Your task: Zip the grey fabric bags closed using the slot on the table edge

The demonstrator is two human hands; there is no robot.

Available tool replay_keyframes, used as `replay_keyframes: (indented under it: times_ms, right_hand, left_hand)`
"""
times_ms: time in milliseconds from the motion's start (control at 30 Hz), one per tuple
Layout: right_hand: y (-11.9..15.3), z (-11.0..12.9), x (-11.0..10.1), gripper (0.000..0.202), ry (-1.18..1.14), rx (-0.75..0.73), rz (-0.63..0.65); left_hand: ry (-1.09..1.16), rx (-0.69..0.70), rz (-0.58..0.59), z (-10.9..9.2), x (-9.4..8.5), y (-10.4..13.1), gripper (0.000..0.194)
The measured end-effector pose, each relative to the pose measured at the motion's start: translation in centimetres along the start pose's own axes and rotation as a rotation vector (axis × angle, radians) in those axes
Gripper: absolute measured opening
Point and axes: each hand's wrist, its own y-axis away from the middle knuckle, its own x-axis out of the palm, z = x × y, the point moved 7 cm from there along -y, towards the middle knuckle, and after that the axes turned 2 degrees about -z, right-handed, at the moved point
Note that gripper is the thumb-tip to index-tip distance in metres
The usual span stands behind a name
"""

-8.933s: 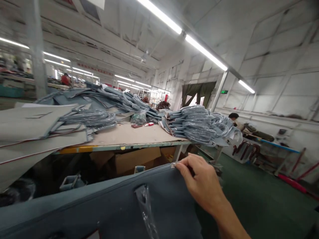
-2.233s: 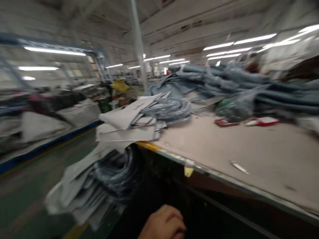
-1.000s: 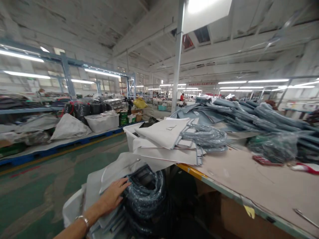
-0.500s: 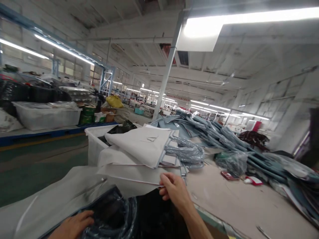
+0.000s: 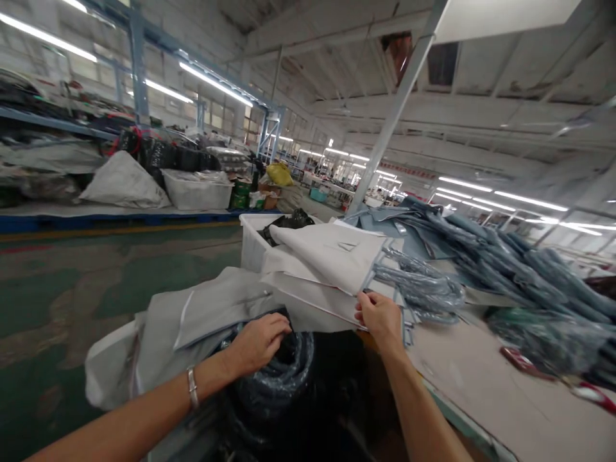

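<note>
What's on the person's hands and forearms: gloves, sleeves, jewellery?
Left hand and right hand are ungloved, with no sleeves in view. A shiny silver-coloured bracelet circles the left wrist; none shows on the right.

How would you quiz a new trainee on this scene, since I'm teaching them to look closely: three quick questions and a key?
1. Which hand has a bracelet at its wrist?
2. True or false: the right hand is at the edge of the pale panels.
3. What colour is the bulging sack in the background: a) red, b) yellow, c) black?

Key:
1. The left hand.
2. True.
3. b.
</note>
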Motion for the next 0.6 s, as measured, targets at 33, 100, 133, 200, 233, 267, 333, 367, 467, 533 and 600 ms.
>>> replay_keyframes:
  times_ms: [33,100,133,200,233,267,333,367,467,533,600]
  right_hand:
    - [0.1,0.3,0.1,0.026,-0.038,0.020,-0.001]
    - [0.5,1.3,0.1,0.027,-0.117,0.032,-0.013]
    - [0.6,2.0,-0.1,0.029,-0.151,0.024,-0.021]
    - [1.0,3.5,-1.6,0.030,-0.184,-0.021,-0.036]
    - [1.1,4.1,-3.0,0.030,-0.179,-0.049,-0.045]
    - [1.3,4.6,-4.9,0.030,-0.163,-0.075,-0.057]
    - [1.8,4.7,-9.8,0.030,-0.116,-0.109,-0.105]
    - [2.0,4.3,-12.7,0.031,-0.113,-0.103,-0.155]
    - [3.4,0.8,-21.0,0.037,-0.285,0.026,-0.419]
    - [4.9,-2.6,-23.3,0.044,-0.527,0.133,-0.551]
    - [6.2,-5.7,-22.0,0.053,-0.745,0.191,-0.534]
  left_hand:
    - [-0.006,0.008,-0.029,-0.2,-0.2,-0.1,0.031]
    - [-0.029,0.032,-0.103,-0.7,-0.9,-0.3,0.030]
    - [-0.048,0.045,-0.151,-0.8,-1.4,-0.5,0.030]
    - [-0.095,0.071,-0.256,-0.9,-2.8,-1.0,0.030]
    - [-0.114,0.088,-0.307,-0.9,-3.6,-1.3,0.032]
    - [-0.140,0.110,-0.354,-0.9,-4.4,-1.7,0.035]
    - [-0.224,0.168,-0.433,-1.3,-5.8,-2.5,0.045]
    - [-0.280,0.202,-0.464,-1.7,-6.3,-2.9,0.049]
    - [-0.446,0.260,-0.516,-3.0,-6.1,-4.1,0.056]
    - [-0.483,0.291,-0.506,-3.7,-4.6,-4.7,0.055]
    - [-0.442,0.373,-0.479,-4.5,-2.3,-5.0,0.060]
